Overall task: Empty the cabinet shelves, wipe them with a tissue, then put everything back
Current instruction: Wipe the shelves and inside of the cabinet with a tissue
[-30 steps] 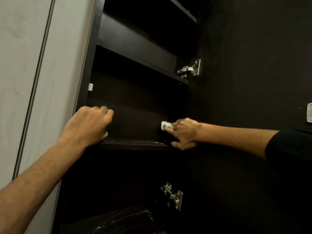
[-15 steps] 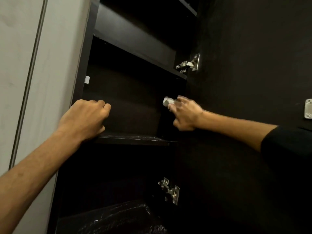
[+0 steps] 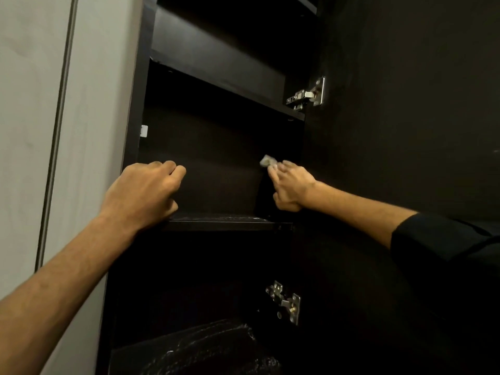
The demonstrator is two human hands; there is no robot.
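Observation:
A tall dark cabinet stands open in front of me, its shelves bare. My right hand (image 3: 290, 185) pinches a small crumpled white tissue (image 3: 267, 160) against the right inner wall of the middle compartment, above the shelf (image 3: 230, 221). My left hand (image 3: 146, 193) rests at the left end of that shelf's front edge, fingers curled, with nothing visible in it. The shelf surface shows faint pale streaks near its front.
The open cabinet door (image 3: 405, 104) fills the right side, carried by an upper hinge (image 3: 308, 94) and a lower hinge (image 3: 286, 301). A pale wall panel (image 3: 40, 104) lies to the left. A dark shiny bag (image 3: 203, 350) sits in the compartment below.
My right hand has lifted the tissue from shelf level up the right inner wall. My left hand has stayed on the shelf edge. The view has tilted a little.

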